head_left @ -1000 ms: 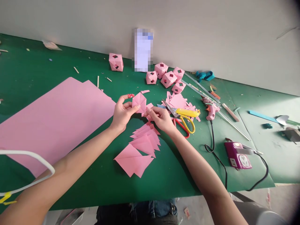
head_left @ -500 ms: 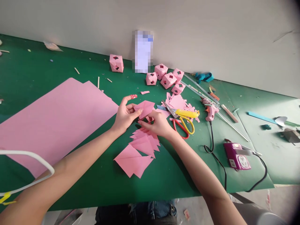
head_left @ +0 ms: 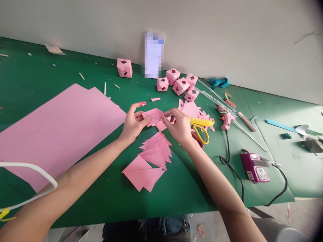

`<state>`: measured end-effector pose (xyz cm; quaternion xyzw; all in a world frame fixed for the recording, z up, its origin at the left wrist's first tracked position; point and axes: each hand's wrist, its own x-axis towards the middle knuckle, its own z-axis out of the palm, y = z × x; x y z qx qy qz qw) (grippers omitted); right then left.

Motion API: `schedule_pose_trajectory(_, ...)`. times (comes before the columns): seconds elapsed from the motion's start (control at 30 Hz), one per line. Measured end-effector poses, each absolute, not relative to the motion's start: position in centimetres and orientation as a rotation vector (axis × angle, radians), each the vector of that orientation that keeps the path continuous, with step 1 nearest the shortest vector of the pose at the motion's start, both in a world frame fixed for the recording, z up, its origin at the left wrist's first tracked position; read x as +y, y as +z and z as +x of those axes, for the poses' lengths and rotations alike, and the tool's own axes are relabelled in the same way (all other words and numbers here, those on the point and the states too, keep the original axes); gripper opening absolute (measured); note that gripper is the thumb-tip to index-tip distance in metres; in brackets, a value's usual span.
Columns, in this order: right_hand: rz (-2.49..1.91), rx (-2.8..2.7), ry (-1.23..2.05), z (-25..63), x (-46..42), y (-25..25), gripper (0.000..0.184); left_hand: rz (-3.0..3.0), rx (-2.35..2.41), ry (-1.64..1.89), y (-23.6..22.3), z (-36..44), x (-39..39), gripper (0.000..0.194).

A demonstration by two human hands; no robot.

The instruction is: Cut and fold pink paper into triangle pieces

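Between my two hands, above the green table, is a folded piece of pink paper (head_left: 154, 116). My left hand (head_left: 132, 125) pinches its left end, thumb on top and index finger raised. At its right corner, the thumb and fingertips of my right hand (head_left: 178, 126) are closed on the paper. Just below lies a fanned row of folded pink paper pieces (head_left: 153, 151), the nearest one spread toward me. Scissors with yellow and red handles (head_left: 202, 134) and a yellow utility knife (head_left: 202, 122) lie right of my right hand, which partly hides them.
Large pink sheets (head_left: 63, 127) cover the left. Several pink paper polyhedra (head_left: 181, 86) sit at the back near a phone (head_left: 153, 55) leaning on the wall. Pink scraps (head_left: 191, 109), a glue gun (head_left: 227, 119) with its cord, and a purple power socket (head_left: 255, 168) lie to the right.
My right hand has moved up and right, from under the folded paper to its right corner. The paper has tilted flatter. My left hand keeps its hold.
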<state>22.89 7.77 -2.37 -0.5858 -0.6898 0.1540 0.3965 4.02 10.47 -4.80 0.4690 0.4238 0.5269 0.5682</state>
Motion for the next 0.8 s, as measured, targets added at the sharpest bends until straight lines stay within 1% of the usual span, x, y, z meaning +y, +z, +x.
schedule_pose_trajectory(0.03,-1.46,-1.801,0.334,22.8,7.7,-2.4,0.012,1.096,1.011,1.247,-4.8,4.1,10.5,0.059)
schedule_pose_trajectory(0.1,-1.39,-1.903,0.282,22.7,7.5,-2.3,0.017,1.088,1.037,1.256,-4.8,4.1,10.5,0.057)
schedule_pose_trajectory(0.17,-1.342,-1.948,0.322,22.6,7.4,-2.0,0.023,1.095,1.047,1.252,-4.8,4.1,10.5,0.055)
schedule_pose_trajectory(0.23,-1.349,-1.903,0.437,22.7,7.4,-1.6,0.024,1.115,1.04,1.244,-4.8,4.0,10.5,0.054)
schedule_pose_trajectory(0.33,-1.365,-1.718,0.716,22.8,7.7,-1.2,0.023,1.149,1.006,1.221,-4.9,4.0,10.4,0.054)
schedule_pose_trajectory(0.4,-1.335,-1.593,0.929,23.0,8.0,-1.1,0.028,1.174,0.976,1.197,-4.9,3.9,10.3,0.055)
schedule_pose_trajectory(0.47,-1.311,-1.503,1.072,23.3,8.3,-1.2,0.035,1.193,0.95,1.169,-4.9,3.9,10.2,0.056)
schedule_pose_trajectory(0.6,-1.318,-1.473,1.21,24.1,8.7,-1.6,0.042,1.215,0.931,1.15,-4.8,3.8,10.1,0.058)
schedule_pose_trajectory(0.7,-1.311,-1.522,1.298,24.3,8.7,-1.7,0.04,1.239,0.929,1.147,-4.9,3.7,10.1,0.058)
schedule_pose_trajectory(0.8,-1.311,-1.521,1.313,24.2,8.6,-1.6,0.039,1.247,0.929,1.135,-5.0,3.7,10.1,0.057)
